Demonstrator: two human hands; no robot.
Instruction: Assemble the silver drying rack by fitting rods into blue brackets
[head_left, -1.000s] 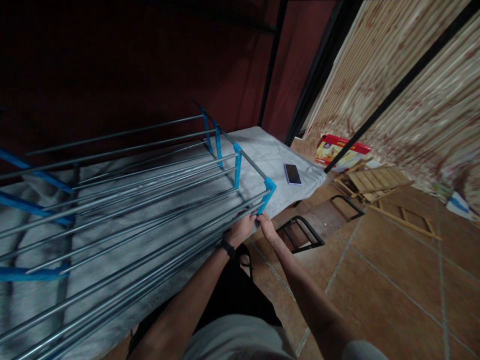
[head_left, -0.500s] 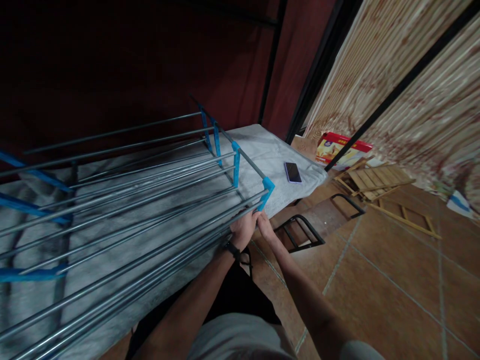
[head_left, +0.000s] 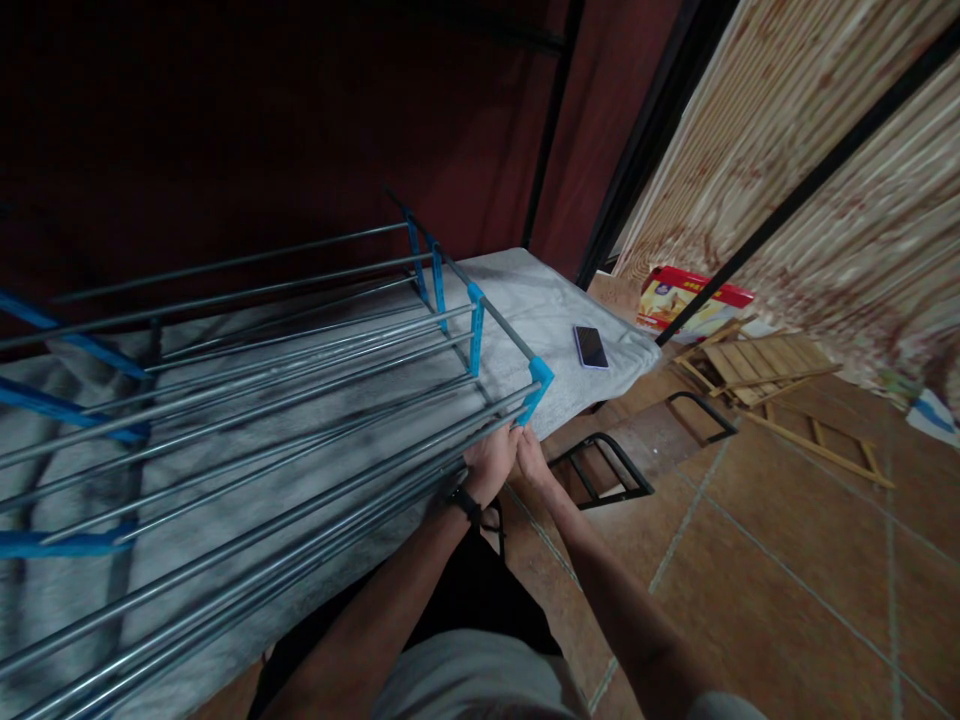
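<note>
A rack of grey metal tubes (head_left: 330,490) with blue plastic joints lies lengthwise on a grey blanket (head_left: 555,290). My left hand (head_left: 491,460), with a dark watch on its wrist, is closed at the rack's near right corner, just under a blue corner joint (head_left: 536,388). Right beside it, my right hand (head_left: 531,457) closes on the same corner. The two hands touch or nearly touch. Their fingertips and the exact part between them are hidden. More blue joints (head_left: 476,330) run along the far crossbar.
A phone (head_left: 591,347) rests on the blanket. Black-framed furniture (head_left: 607,470) stands right of my hands. On the tiled floor (head_left: 795,560) are a red and yellow box (head_left: 690,300) and wooden slatted pieces (head_left: 772,365). A slanting black pole (head_left: 795,210) crosses the right side.
The whole view has shifted slightly, with things appearing a little farther right. Both hands stay at the same rack corner.
</note>
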